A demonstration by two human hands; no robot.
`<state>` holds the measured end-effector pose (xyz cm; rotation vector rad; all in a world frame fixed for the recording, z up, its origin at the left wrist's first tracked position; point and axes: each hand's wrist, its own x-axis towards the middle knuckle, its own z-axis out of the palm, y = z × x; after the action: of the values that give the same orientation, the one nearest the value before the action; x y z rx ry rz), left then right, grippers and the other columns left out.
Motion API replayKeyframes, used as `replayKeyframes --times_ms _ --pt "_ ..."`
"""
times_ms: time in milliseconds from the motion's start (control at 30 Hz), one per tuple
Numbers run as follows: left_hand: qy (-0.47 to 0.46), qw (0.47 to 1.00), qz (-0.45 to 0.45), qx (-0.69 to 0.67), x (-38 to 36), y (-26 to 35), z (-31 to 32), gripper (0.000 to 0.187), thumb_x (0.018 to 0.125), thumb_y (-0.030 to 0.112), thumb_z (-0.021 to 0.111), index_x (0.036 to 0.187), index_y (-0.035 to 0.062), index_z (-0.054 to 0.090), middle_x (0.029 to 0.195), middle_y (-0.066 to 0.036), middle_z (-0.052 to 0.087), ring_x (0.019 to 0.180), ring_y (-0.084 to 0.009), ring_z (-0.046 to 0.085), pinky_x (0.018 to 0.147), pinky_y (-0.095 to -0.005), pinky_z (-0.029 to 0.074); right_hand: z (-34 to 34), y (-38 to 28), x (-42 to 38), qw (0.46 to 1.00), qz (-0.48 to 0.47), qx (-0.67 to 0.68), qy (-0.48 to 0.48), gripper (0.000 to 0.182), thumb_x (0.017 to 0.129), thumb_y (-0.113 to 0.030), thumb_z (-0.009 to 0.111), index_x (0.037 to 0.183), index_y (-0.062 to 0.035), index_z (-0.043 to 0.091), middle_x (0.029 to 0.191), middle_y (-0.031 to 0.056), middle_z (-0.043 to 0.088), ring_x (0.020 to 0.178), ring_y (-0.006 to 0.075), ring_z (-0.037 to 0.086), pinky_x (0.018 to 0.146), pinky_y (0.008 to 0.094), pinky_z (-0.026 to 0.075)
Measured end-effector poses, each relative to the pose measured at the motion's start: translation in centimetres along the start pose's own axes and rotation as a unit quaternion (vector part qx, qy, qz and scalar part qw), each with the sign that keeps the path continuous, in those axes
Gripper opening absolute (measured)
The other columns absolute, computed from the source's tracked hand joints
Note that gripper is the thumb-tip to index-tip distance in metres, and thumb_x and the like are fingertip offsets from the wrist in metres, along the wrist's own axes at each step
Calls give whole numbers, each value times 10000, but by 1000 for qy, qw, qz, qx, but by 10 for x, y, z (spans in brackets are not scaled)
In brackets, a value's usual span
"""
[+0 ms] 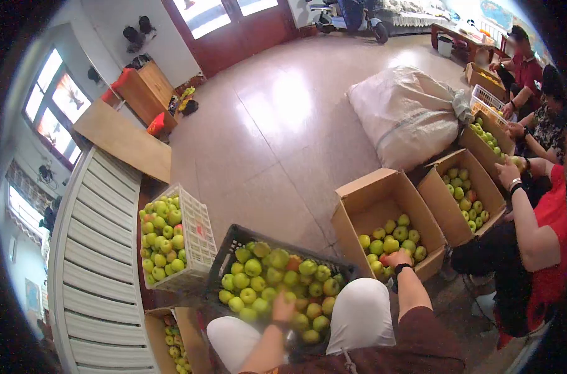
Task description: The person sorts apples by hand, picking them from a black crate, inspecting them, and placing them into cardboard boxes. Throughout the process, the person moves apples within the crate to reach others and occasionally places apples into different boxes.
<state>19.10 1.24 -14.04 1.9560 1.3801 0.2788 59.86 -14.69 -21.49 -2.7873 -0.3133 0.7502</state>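
My left hand [284, 307], smeared by motion, reaches down among the green and reddish apples [253, 268] in a black plastic crate [221, 249] in front of my knees. Its fingers do not show clearly. My right hand [397, 258], with a dark band at the wrist, is inside an open cardboard box [366, 215] to the right. The fingers curl round a reddish apple [384, 257] above the layer of green apples [390, 245] there.
A white crate [199, 234] heaped with apples stands left of the black one, beside a slatted white panel [100, 262]. Another apple box [193, 336] sits lower left. To the right are more boxes [436, 193], a large tied sack [408, 118] and co-workers, one in red [548, 243].
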Motion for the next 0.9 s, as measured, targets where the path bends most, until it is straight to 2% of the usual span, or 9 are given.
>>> replayKeyframes --times_ms 33,333,400,467,567,633,767,800,900 --pt "-8 1000 3 -7 2 -4 2 589 711 226 643 1182 -61 436 1104 -244 518 1058 -343 483 893 -381 392 -18 -7 -8 998 14 13 -55 709 564 -420 725 1084 -14 465 1044 195 567 992 308 546 835 388 451" --pt "-30 987 -93 127 2 14 1 503 680 222 660 1119 29 507 945 -209 579 898 -354 547 799 -416 438 6 -3 -2 996 -72 32 32 624 619 -367 680 1120 -63 465 977 228 574 918 375 556 782 444 465" --pt "-104 984 -16 146 5 0 3 465 691 295 658 1034 14 519 897 -202 588 795 -342 580 713 -403 471 0 -6 -9 994 -85 56 36 590 644 -342 650 1121 -48 462 979 243 567 909 385 554 779 449 460" --pt "-137 986 43 79 7 -34 12 438 703 288 649 1028 23 522 861 -187 588 744 -320 589 663 -397 479 -5 -2 -17 991 -115 61 39 591 650 -341 642 1122 -37 459 982 249 564 896 396 554 778 444 458" --pt "-137 964 -2 -228 14 -60 27 407 729 198 630 1093 56 516 830 -156 576 731 -276 569 638 -384 464 16 19 18 975 -122 182 25 452 722 -255 623 1062 9 487 863 175 582 618 248 596 480 347 481" --pt "-156 832 -185 -500 -7 16 -16 368 753 196 620 1079 58 519 816 -143 566 701 -247 564 613 -356 466 -32 -3 -29 912 -83 400 -23 370 754 -230 587 1026 5 499 813 135 564 554 192 559 409 300 437" --pt "-54 921 81 -378 4 -27 13 243 810 144 573 1029 54 519 812 -95 564 723 -194 567 603 -311 476 -119 -50 -98 780 -95 616 -51 235 810 -189 540 981 -32 502 805 88 559 587 157 552 428 264 435" --pt "-53 920 88 -379 -19 18 -18 229 815 133 570 1022 52 517 826 -90 564 733 -194 569 606 -313 481 -139 -63 -118 750 -105 651 -54 215 819 -182 535 976 -40 501 815 88 563 606 158 558 448 264 445" --pt "-71 911 83 -397 -11 -2 -9 204 828 109 548 1017 44 509 872 -89 563 762 -207 573 615 -323 495 -189 -102 -188 699 -165 689 -98 169 843 -156 517 982 -62 499 856 84 570 661 157 565 517 269 471"
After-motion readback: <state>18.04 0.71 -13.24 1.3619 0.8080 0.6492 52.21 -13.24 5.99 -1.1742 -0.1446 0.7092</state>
